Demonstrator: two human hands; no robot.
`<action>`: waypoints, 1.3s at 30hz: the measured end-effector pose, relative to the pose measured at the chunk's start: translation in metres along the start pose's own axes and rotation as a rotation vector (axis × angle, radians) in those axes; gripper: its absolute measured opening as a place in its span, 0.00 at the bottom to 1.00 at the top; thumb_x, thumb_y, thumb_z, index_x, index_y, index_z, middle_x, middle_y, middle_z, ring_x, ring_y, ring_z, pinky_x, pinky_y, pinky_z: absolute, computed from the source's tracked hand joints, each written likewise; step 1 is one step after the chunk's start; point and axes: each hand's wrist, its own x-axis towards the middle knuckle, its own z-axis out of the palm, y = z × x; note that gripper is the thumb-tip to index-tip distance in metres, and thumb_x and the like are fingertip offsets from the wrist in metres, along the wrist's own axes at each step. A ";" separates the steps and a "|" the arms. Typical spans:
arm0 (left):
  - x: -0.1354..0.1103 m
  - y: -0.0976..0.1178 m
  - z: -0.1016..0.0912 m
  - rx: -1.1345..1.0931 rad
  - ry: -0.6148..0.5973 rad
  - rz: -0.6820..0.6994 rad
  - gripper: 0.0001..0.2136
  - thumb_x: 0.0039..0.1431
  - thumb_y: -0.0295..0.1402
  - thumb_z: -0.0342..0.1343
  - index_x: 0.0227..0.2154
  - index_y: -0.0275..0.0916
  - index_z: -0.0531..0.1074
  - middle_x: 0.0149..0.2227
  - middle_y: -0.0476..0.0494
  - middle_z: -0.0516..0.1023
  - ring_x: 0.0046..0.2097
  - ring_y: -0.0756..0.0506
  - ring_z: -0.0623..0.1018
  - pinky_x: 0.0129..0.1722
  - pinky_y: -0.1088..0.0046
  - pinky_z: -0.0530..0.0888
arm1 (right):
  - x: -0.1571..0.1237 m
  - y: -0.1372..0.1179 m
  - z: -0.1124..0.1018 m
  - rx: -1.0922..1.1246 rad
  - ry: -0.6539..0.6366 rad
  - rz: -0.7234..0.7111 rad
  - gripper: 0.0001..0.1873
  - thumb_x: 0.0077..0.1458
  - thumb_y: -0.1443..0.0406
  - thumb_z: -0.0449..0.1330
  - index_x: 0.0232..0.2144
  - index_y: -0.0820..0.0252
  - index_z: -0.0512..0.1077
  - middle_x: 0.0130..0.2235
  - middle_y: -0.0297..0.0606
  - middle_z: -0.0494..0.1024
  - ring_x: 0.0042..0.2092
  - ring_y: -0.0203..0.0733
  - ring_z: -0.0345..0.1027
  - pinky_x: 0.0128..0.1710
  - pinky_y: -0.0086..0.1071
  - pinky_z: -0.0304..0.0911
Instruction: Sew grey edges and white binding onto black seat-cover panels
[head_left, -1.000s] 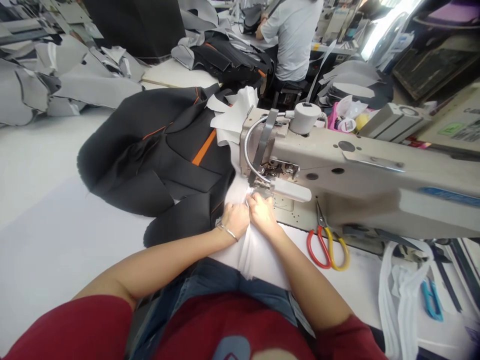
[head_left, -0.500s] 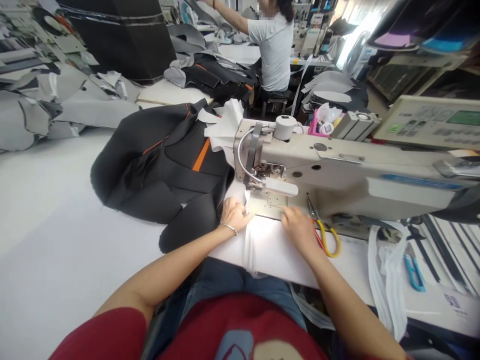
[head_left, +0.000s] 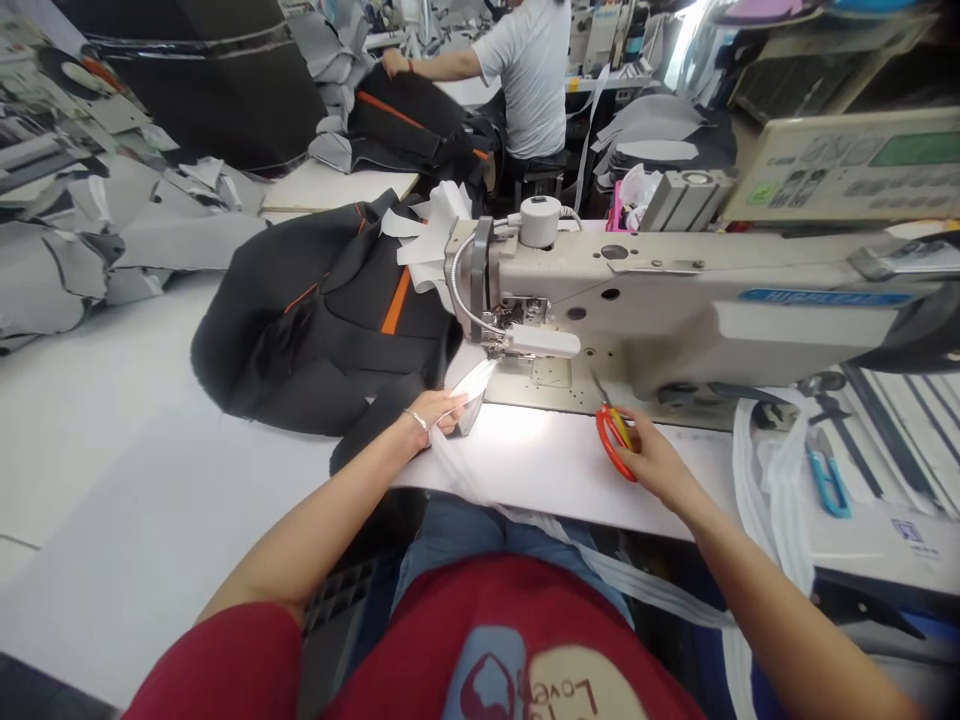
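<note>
My left hand (head_left: 437, 412) is closed around a white fabric tape (head_left: 478, 380), left of the needle area of the sewing machine (head_left: 660, 275). The tape runs from the presser foot through my fingers, then down across my lap to the right. Under that hand lies the edge of a black fabric piece (head_left: 300, 340) with orange strips. My right hand (head_left: 651, 458) grips scissors (head_left: 606, 410) with red and yellow handles at the table's front part, their blades pointing toward the machine bed. Part of the handles is hidden by my fingers.
Blue-handled snips (head_left: 829, 485) and a hanging loop of white tape (head_left: 750, 470) are at the right. Grey fabric pieces (head_left: 165, 230) are piled at the left. Behind the machine, a person in a white shirt (head_left: 534, 85) handles black fabric. A control panel (head_left: 847, 170) stands at back right.
My right hand has moved right and picked up the scissors from the machine bed. My left hand has shifted left, drawing the white tape out from the foot. The co-worker's arm has lowered.
</note>
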 end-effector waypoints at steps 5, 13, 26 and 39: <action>-0.001 0.000 0.003 0.031 -0.006 -0.022 0.07 0.47 0.29 0.55 0.26 0.27 0.67 0.11 0.57 0.57 0.10 0.61 0.51 0.10 0.84 0.45 | -0.003 -0.042 0.022 0.694 -0.643 -0.004 0.23 0.42 0.67 0.51 0.45 0.64 0.58 0.16 0.24 0.59 0.16 0.30 0.52 0.17 0.25 0.51; -0.002 0.007 0.004 -0.015 -0.036 0.024 0.05 0.46 0.27 0.55 0.23 0.29 0.66 0.11 0.57 0.57 0.11 0.60 0.52 0.10 0.83 0.47 | 0.036 -0.094 0.037 0.672 -1.058 0.139 0.20 0.32 0.74 0.49 0.34 0.62 0.60 0.25 0.33 0.71 0.19 0.34 0.62 0.17 0.25 0.55; -0.021 -0.003 0.029 0.370 -0.218 0.175 0.08 0.42 0.33 0.58 0.21 0.31 0.69 0.18 0.49 0.68 0.20 0.55 0.65 0.19 0.79 0.60 | 0.030 -0.078 0.058 0.152 -0.475 -0.355 0.08 0.44 0.68 0.48 0.30 0.59 0.63 0.17 0.28 0.64 0.19 0.33 0.58 0.20 0.25 0.54; 0.055 -0.030 0.110 0.658 0.079 0.453 0.11 0.52 0.24 0.41 0.37 0.31 0.66 0.29 0.43 0.73 0.28 0.52 0.72 0.31 0.76 0.70 | -0.010 -0.033 0.077 -0.779 0.433 -0.279 0.25 0.46 0.71 0.46 0.50 0.66 0.56 0.39 0.51 0.63 0.39 0.48 0.58 0.38 0.40 0.56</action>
